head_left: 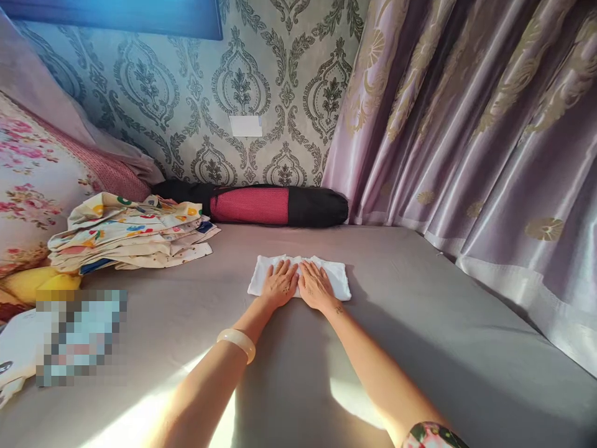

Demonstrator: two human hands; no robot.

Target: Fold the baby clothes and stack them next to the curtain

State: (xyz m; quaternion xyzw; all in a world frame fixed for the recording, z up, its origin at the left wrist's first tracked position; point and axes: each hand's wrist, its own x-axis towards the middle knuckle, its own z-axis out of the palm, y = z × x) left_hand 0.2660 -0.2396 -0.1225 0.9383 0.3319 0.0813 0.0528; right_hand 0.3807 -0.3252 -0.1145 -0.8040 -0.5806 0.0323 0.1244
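A white folded cloth [338, 280] lies flat on the grey sheet, wider than it is deep. My left hand [281, 282] rests palm down on its left half, fingers stretched out and pointing away from me. Beside it, my right hand [316, 285] presses flat on the right half, its fingers also extended. The two hands nearly touch at the middle of the cloth. Parts of the cloth under both palms are hidden. A pale bangle [237, 344] circles my left forearm.
On the left lies a stack of patterned folded fabric [135, 233] near floral bedding [32, 180] and a yellow item [41, 283]. A black and red rolled bag [249, 205] lies along the wall. Curtains [448, 124] hang on the right, over the grey sheet's [420, 298] edge.
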